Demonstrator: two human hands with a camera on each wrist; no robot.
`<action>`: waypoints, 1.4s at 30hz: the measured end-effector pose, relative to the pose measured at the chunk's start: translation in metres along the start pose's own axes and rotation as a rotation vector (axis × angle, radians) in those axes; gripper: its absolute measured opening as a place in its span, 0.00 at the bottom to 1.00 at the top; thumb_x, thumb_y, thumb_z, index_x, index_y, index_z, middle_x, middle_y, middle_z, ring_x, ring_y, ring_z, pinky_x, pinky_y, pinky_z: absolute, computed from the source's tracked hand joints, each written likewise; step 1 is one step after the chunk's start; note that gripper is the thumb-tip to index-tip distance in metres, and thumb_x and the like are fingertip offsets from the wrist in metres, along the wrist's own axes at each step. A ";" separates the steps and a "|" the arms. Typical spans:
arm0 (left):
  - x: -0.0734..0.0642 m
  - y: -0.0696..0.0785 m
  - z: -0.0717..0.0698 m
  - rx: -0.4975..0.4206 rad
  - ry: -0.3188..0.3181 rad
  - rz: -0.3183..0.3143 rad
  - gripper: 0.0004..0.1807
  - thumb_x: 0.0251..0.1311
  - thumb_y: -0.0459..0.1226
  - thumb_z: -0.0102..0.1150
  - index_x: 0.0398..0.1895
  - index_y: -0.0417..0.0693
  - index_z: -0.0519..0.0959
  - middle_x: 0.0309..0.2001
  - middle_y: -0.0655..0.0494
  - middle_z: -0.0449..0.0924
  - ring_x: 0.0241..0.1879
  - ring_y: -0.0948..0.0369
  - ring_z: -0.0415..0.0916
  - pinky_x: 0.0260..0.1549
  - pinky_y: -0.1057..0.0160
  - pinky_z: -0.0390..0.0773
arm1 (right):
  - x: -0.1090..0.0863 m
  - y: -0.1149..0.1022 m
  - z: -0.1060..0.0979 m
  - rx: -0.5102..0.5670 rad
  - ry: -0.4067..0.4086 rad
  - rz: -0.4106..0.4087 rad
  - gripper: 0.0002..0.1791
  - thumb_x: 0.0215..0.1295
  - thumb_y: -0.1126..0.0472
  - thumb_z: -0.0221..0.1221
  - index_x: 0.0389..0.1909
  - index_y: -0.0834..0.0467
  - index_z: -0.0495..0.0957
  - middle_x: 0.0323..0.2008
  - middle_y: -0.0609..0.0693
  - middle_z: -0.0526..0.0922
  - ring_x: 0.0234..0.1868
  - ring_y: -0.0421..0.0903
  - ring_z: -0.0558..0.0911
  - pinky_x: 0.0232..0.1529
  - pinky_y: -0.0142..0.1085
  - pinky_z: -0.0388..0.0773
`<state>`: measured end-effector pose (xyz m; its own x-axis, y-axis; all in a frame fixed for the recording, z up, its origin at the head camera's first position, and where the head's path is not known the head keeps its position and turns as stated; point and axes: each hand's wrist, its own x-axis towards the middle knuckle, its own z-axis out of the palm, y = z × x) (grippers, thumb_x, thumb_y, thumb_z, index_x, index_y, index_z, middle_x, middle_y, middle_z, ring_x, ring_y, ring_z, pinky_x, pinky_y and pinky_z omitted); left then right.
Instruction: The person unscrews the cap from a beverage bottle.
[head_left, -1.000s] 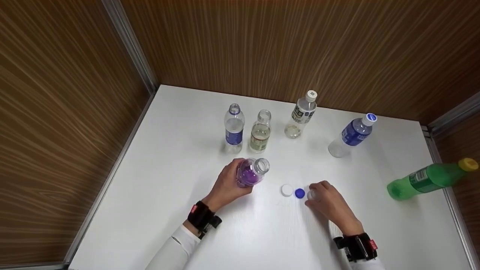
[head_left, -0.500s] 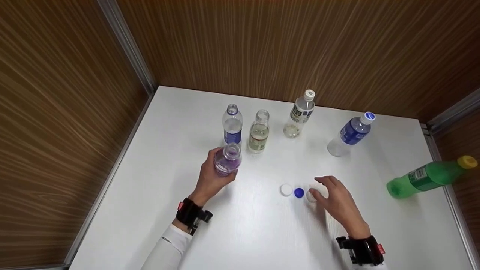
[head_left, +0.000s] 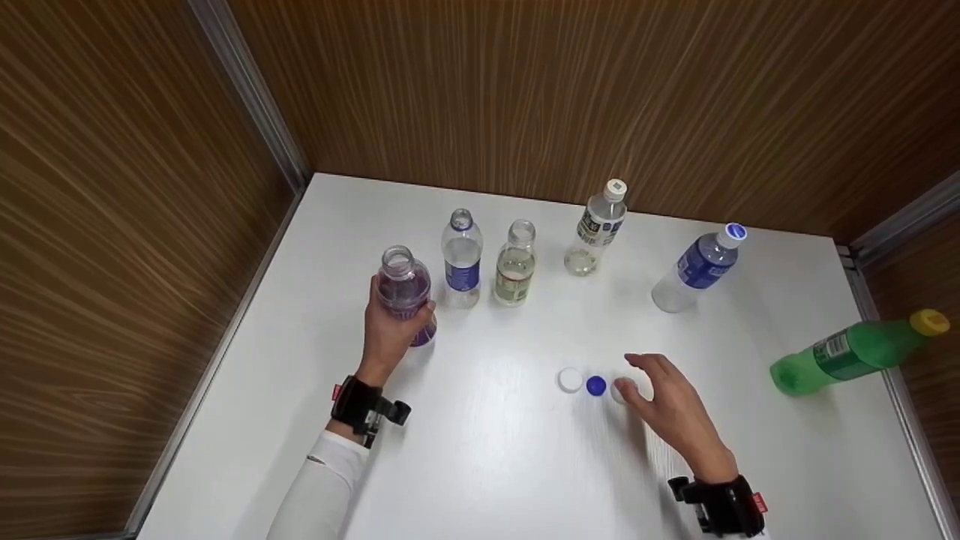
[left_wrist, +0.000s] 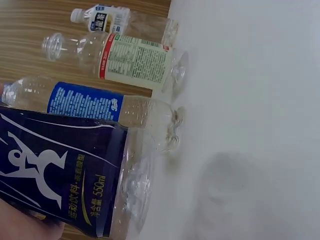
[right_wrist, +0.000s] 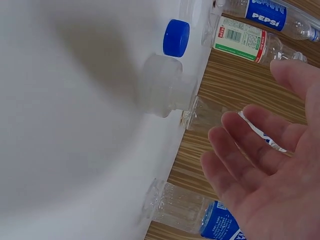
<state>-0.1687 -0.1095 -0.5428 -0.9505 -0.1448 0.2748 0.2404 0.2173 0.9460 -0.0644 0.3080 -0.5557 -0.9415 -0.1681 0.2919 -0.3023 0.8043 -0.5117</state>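
My left hand (head_left: 384, 334) grips an uncapped bottle with a purple label (head_left: 405, 291) at the left of the bottle row. In the left wrist view that label (left_wrist: 60, 170) is dark, with a white figure and 550ml on it. My right hand (head_left: 675, 412) hovers with spread, relaxed fingers beside a translucent cap (right_wrist: 161, 86), holding nothing. Its thumb partly covers that cap in the head view. To the left, in line, lie a blue cap (head_left: 596, 385) and a white cap (head_left: 570, 380).
Right of the held bottle stand an uncapped Pepsi bottle (head_left: 462, 274) and an uncapped green-and-red-labelled bottle (head_left: 514, 274). Farther right are a white-capped bottle (head_left: 596, 229), a blue-labelled capped bottle (head_left: 697, 268) and a green bottle (head_left: 844, 356) with yellow cap. Wood-grain panels (head_left: 525, 97) surround the white table (head_left: 465, 450).
My left hand has carried the purple-labelled bottle left and back, to beside the Pepsi bottle. My right hand has let go of the translucent cap, its fingers spreading and drawing back slightly.
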 end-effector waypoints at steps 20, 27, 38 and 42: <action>0.046 -0.016 -0.005 -0.036 0.121 -0.061 0.44 0.51 0.38 0.78 0.69 0.37 0.65 0.60 0.40 0.77 0.59 0.49 0.76 0.64 0.51 0.72 | -0.002 0.000 0.000 -0.009 0.060 -0.044 0.20 0.60 0.65 0.73 0.53 0.67 0.83 0.48 0.58 0.85 0.51 0.57 0.84 0.50 0.52 0.80; 0.054 -0.022 -0.001 0.008 0.136 -0.069 0.47 0.51 0.39 0.79 0.71 0.38 0.62 0.62 0.41 0.76 0.62 0.50 0.74 0.66 0.53 0.69 | -0.003 -0.001 -0.001 -0.015 0.051 -0.031 0.20 0.59 0.66 0.73 0.52 0.65 0.83 0.48 0.57 0.84 0.51 0.57 0.84 0.49 0.52 0.81; 0.064 -0.036 0.005 0.049 0.167 -0.089 0.49 0.50 0.40 0.81 0.72 0.40 0.62 0.66 0.42 0.72 0.66 0.49 0.71 0.69 0.53 0.67 | -0.003 0.000 0.000 -0.030 0.096 -0.062 0.19 0.57 0.68 0.74 0.51 0.64 0.84 0.46 0.55 0.85 0.50 0.54 0.85 0.48 0.47 0.79; 0.065 -0.042 0.006 0.066 0.184 -0.106 0.50 0.50 0.40 0.81 0.73 0.42 0.61 0.67 0.42 0.72 0.66 0.49 0.71 0.69 0.53 0.67 | -0.004 0.000 0.001 -0.027 0.093 -0.062 0.21 0.57 0.68 0.74 0.52 0.65 0.83 0.47 0.55 0.85 0.50 0.54 0.85 0.48 0.49 0.80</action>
<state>-0.2417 -0.1222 -0.5653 -0.9165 -0.3425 0.2069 0.1219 0.2535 0.9596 -0.0609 0.3076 -0.5576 -0.9028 -0.1659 0.3967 -0.3547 0.8089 -0.4689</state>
